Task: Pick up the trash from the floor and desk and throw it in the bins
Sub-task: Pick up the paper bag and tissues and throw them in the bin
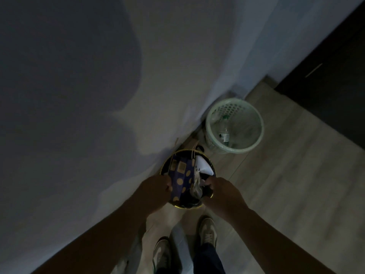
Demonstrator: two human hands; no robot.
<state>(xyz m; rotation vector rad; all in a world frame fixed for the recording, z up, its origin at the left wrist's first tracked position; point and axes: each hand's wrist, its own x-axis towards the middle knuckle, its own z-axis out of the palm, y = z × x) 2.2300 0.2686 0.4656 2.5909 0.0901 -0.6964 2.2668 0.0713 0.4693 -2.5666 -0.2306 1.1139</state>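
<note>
Looking down into the dim corner, the left hand (158, 186) is seen at 9 o'clock of the dark bin (164, 165), which stands on the wooden floor (286, 175) close to the wall (79, 95). Its fingers are curled against the left edge of a blue dotted bag (180, 180), and the bag seems to be pinched there, although the light is poor. This bag stands upright inside the bin and reaches above the gold rim. It is judged to be light and rather stiff, probably paper, so it can be pushed down flat or folded. The top edge or the thin handles at 12 o'clock are judged the best places to hold it.

A white paper (203, 165) lies at 1 o'clock inside the bin, and a crumpled clear wrapper (196, 189) is found near the middle. Both are expected to be very light and soft, and the wrapper may spring back up when it is released.

The right hand (223, 192) is placed at 4 o'clock of the bin, over the rim, with the fingers bent toward the wrapper. Whether something is held by it cannot be told.

At 1 o'clock from the dark bin, well apart, a green basket (258, 115) is seen with a clear bottle (224, 131) inside.
</note>
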